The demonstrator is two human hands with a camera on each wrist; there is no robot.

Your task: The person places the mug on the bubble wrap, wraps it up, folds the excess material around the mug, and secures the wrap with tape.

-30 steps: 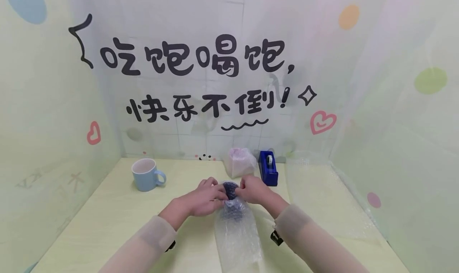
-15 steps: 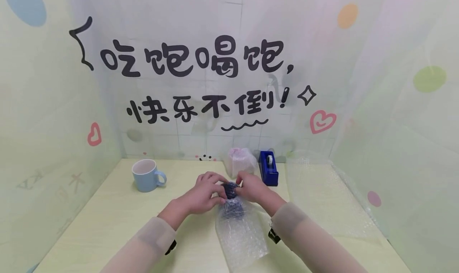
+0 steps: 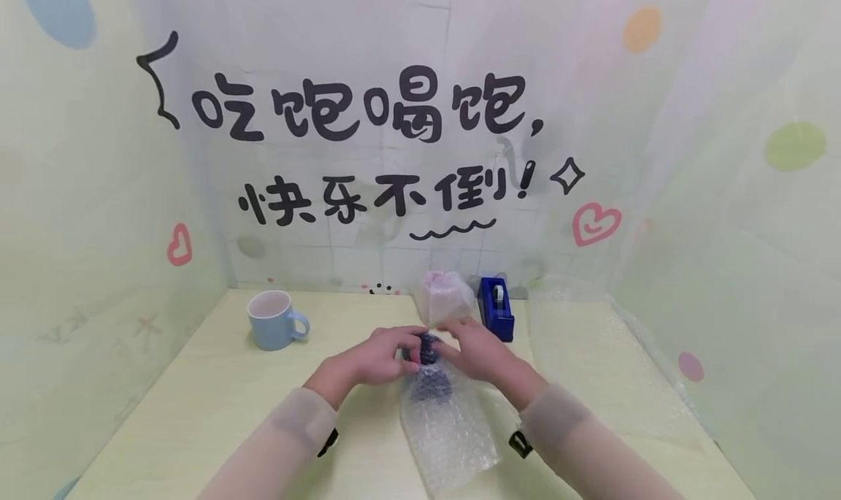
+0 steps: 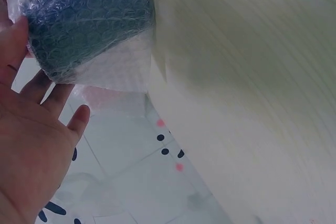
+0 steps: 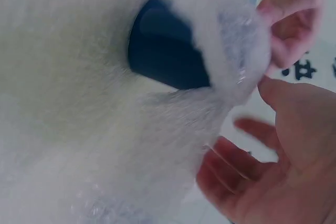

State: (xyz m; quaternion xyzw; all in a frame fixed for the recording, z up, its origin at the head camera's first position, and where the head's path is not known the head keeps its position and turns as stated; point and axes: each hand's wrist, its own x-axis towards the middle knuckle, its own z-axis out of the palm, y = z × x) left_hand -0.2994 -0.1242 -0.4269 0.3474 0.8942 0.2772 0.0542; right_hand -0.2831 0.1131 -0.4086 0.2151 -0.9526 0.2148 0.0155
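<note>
A dark blue, round-sided object like a cup (image 5: 168, 45) stands mid-table, rolled in clear bubble wrap (image 3: 453, 441). In the head view, the wrap's loose end trails toward the person. My left hand (image 3: 381, 354) holds the wrapped object from its left, thumb at the near side and fingers reaching over the far top. From the other side, my right hand (image 3: 478, 350) holds the wrap with thumb and fingers around its edge. The left wrist view shows the bubble layer (image 4: 94, 14) against the dark surface. Fingertips behind the object are partly hidden.
A light blue mug (image 3: 271, 321) stands at the back left. Behind the hands sits a pinkish wrapped bundle (image 3: 445, 298), beside a blue tape dispenser (image 3: 496, 310). A flat bubble wrap sheet (image 3: 591, 368) lies along the right. Printed sheeting (image 3: 368, 259) encloses the table.
The wrap's loose end has swung to the right. Both hands have shifted their fingers around the wrapped object, and the right hand's fingers now reach farther over the top. The view has shifted slightly.
</note>
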